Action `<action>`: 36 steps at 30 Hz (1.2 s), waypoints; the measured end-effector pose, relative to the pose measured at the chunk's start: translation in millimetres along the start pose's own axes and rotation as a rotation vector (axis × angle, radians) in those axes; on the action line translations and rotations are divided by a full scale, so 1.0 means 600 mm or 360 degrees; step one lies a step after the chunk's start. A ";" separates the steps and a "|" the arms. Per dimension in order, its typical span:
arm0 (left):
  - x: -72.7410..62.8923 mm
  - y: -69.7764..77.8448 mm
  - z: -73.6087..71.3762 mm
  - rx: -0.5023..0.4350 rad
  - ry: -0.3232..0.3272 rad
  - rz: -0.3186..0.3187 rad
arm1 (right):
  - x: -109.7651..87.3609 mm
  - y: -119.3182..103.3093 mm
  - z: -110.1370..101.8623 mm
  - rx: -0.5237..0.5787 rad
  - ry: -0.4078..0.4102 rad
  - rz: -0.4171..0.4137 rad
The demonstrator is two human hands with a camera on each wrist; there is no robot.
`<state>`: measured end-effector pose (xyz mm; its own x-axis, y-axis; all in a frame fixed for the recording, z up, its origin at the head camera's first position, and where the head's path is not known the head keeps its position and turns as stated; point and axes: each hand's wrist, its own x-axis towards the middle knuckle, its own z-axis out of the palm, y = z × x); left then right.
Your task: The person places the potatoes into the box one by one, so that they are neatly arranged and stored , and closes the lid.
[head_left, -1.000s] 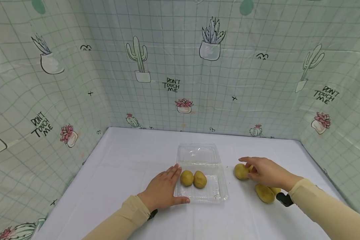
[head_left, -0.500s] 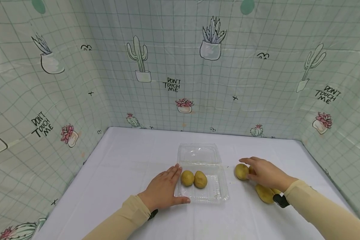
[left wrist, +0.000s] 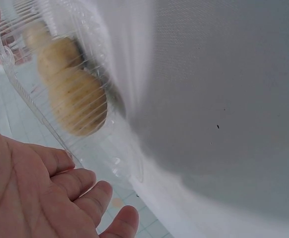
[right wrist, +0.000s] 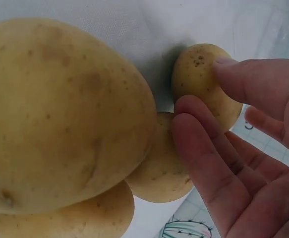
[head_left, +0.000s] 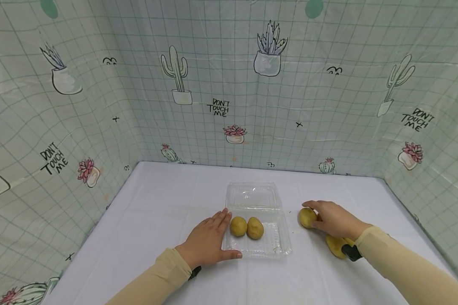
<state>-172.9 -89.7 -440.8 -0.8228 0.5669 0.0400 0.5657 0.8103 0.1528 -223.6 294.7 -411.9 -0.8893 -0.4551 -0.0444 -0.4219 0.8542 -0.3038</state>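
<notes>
A clear plastic clamshell container [head_left: 276, 237] lies with its lid folded back on the table. Inside it, on the left, sit two potatoes, a rounder potato [head_left: 238, 226] and an oval potato [head_left: 255, 228]. My left hand [head_left: 210, 237] rests along the container's left side, fingers straight and thumb spread at the front corner. To the right of the container, my right hand [head_left: 333, 218] has thumb and fingers around a round potato [head_left: 306, 217], gripping it; the thumb presses its skin in the right wrist view. Behind those fingers lies another potato [right wrist: 160, 168].
A large potato [right wrist: 65, 114] and one more potato [right wrist: 85, 218] lie close under the right wrist. White cloth covers the table [head_left: 168, 190]. Curtain walls with a printed grid [head_left: 213, 148] stand at the back and both sides.
The right hand has shifted slightly left, its fingers closing in around the round potato. The left hand and the container stay where they were.
</notes>
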 end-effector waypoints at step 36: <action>-0.001 0.001 -0.005 -0.0031 -0.0015 0.0003 | 0.003 -0.003 0.017 0.0048 -0.0004 -0.0037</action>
<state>-172.2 -89.7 -438.0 -0.8213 0.5697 0.0312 0.5659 0.8064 0.1717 -222.8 289.8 -421.0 -0.8788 -0.4755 -0.0397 -0.4369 0.8354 -0.3335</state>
